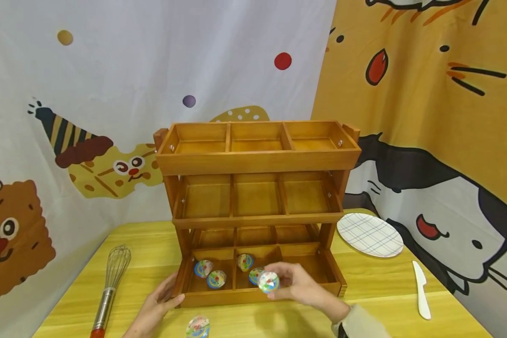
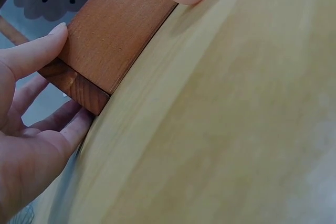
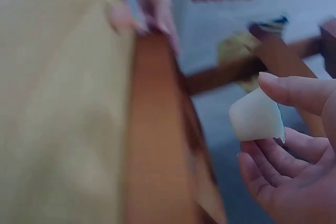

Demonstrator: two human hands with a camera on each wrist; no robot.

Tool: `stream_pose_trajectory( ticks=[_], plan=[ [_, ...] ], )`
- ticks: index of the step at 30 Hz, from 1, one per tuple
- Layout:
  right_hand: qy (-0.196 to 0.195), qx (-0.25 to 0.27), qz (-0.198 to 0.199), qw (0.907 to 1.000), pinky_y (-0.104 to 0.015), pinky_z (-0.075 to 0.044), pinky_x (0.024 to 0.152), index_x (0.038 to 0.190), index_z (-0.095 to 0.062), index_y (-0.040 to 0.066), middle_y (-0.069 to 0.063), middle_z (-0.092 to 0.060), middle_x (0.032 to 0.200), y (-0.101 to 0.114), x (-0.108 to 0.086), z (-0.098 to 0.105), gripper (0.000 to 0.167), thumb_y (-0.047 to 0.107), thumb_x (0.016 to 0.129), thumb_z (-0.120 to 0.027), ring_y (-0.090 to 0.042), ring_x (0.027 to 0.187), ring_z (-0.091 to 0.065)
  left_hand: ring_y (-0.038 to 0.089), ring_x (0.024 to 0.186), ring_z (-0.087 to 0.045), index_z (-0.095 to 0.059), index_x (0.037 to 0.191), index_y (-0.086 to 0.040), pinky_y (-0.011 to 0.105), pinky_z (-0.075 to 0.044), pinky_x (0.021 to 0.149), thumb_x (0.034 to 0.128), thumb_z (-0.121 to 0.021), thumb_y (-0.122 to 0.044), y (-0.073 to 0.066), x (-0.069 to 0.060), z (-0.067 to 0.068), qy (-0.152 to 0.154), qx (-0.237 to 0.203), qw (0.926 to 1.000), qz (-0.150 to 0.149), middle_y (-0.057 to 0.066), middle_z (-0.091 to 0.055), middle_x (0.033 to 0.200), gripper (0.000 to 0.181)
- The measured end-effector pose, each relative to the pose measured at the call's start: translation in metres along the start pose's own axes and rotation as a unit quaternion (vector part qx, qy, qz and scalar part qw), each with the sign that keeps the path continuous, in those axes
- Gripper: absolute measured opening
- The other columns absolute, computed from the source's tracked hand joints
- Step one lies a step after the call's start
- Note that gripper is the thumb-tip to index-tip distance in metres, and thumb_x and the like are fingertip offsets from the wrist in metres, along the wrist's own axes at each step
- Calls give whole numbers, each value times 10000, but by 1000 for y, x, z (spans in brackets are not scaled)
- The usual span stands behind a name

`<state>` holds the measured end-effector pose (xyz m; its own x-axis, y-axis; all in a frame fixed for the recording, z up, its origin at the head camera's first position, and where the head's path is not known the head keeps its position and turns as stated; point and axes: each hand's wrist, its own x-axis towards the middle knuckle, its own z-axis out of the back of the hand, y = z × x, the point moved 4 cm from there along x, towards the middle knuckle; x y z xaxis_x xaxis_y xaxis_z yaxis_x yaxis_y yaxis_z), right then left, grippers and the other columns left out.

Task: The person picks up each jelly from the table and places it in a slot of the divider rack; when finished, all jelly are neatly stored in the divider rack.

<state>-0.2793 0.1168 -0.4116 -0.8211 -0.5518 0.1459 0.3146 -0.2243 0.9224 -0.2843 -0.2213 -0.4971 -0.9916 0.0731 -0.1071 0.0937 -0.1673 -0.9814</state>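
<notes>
A jelly cup [image 1: 268, 281] with a printed lid is pinched between the thumb and fingers of my right hand [image 1: 297, 284], above the front edge of the bottom middle compartment. Its pale, cloudy body [image 3: 255, 116] shows in the right wrist view. My left hand [image 1: 155, 303] holds the lower left front corner of the wooden rack [image 1: 257, 162], thumb on the front board [image 2: 113, 35] and fingers round the side. Two jelly cups [image 1: 216, 279] lie in the bottom left compartment and two more [image 1: 245, 262] in the bottom middle one. Another jelly cup [image 1: 198, 326] is on the table before the rack.
The rack has three tiers with dividers. A whisk [image 1: 115, 272] with a red handle end lies left on the wood-grain table [image 1: 152, 244]. To the right are a checked plate [image 1: 370, 234] and a white knife [image 1: 421, 291]. A printed curtain [image 1: 236, 56] hangs behind.
</notes>
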Motion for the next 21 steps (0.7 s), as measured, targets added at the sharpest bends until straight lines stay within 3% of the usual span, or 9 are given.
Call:
stream_pose_trajectory(
  ticks=[4,8,10,16,21],
  plan=[
    [-875,-249,-483,9947,-276,-485,755,1199,-506,20,-158,-586,1091,-1,10,44,549,172,720,-726,-183,914,-554,490,1292,-172,-220,1397,-151,624,-292,961,813,-616,-284,0,0,0,43,18,10000,-6,232,-176,1447,718],
    [-1718,-340,-999,9795,-287,-488,743,1178,-532,29,-148,-588,1088,-21,17,79,538,175,704,-740,-202,924,-555,487,1292,-181,-231,1393,-156,620,-300,959,808,-621,-277,0,1,1,24,-5,10000,-8,229,-187,1445,714],
    [-1944,-318,-1212,9729,-290,-495,739,1170,-534,13,-158,-585,1094,-35,19,88,537,160,698,-743,-204,929,-561,487,1288,-190,-234,1392,-154,615,-313,952,807,-623,-279,0,1,1,9,17,10000,-1,232,-194,1442,714],
    [-1876,-386,-1566,9689,-294,-500,734,1159,-527,-33,-161,-591,1062,-76,20,88,548,134,686,-749,-177,887,-567,488,1285,-200,-242,1390,-156,613,-324,942,806,-624,-282,-1,-1,1,-10,34,10000,40,234,-206,1438,709],
    [-1730,-628,-1558,9705,-303,-507,724,1151,-531,-45,-149,-604,1017,-91,24,79,560,117,667,-760,-167,863,-574,480,1282,-219,-251,1387,-165,591,-347,937,805,-626,-284,-1,0,0,-56,35,10000,54,224,-227,1434,703]
  ],
)
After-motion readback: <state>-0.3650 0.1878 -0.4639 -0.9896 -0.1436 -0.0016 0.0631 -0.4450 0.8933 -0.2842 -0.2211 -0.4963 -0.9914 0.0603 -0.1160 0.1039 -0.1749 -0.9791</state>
